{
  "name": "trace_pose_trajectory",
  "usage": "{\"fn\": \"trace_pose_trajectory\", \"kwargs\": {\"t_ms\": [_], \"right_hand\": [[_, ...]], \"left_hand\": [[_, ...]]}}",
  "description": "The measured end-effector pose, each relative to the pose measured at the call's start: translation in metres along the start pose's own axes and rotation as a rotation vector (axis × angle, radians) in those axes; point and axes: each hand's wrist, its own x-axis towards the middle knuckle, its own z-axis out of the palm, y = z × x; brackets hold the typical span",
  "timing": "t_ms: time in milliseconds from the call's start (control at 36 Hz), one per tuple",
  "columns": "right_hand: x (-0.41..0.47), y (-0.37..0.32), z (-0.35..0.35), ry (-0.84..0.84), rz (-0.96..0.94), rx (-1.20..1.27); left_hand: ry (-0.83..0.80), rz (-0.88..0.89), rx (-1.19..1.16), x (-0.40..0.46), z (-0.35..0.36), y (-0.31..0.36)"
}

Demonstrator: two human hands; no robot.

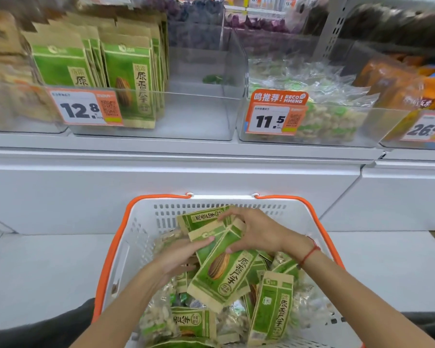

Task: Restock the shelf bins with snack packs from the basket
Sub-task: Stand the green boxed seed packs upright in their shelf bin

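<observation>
While over the basket [141, 227] — both hands' grip: left hand [181, 254] and right hand [256, 232] curled around green packs [219, 270].

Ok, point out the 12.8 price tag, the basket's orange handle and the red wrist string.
12.8 price tag [79, 109]: head view, on the printed digits.
orange handle [110, 257]: head view, on its left side rail.
red wrist string [310, 254]: head view, on the strand across the right wrist.
</observation>
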Motion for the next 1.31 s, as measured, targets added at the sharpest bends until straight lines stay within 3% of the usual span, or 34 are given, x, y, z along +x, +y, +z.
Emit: {"fn": "trace_pose_trajectory", "kwargs": {"t_ms": [194,389,528,667,778,861,944,1028,1167,1306], "right_hand": [[0.006,-0.006,0.007,0.213,0.03,0.195],[0.008,-0.003,0.006,0.056,-0.065,0.141],[0.008,-0.002,0.0,0.077,-0.102,0.17],[0.006,-0.008,-0.007,0.123,-0.123,0.128],[0.002,-0.015,-0.034,0.185,-0.112,-0.008],[-0.004,-0.018,-0.051,0.086,0.022,0.029],[-0.007,-0.029,-0.05,-0.001,-0.054,0.133],[-0.007,-0.044,-0.045,0.134,-0.184,0.235],[-0.008,-0.07,-0.056,0.383,-0.332,0.154],[-0.004,-0.102,-0.075,0.694,-0.481,0.113]], "left_hand": [[-0.085,-0.03,-0.17,0.005,0.011,-0.001],[-0.211,0.01,-0.112,0.005,0.016,0.009],[-0.326,0.069,-0.115,0.002,0.01,0.01],[-0.155,0.182,0.149,-0.002,0.015,0.017],[-0.07,0.296,0.089,-0.012,0.007,0.027],[-0.009,0.413,-0.029,-0.023,-0.003,0.043],[0.044,0.523,-0.11,-0.038,-0.012,0.065],[0.056,0.598,-0.068,-0.055,-0.023,0.086],[0.07,0.713,0.146,-0.079,-0.039,0.127],[0.187,0.926,0.307,-0.105,-0.048,0.172]]}}
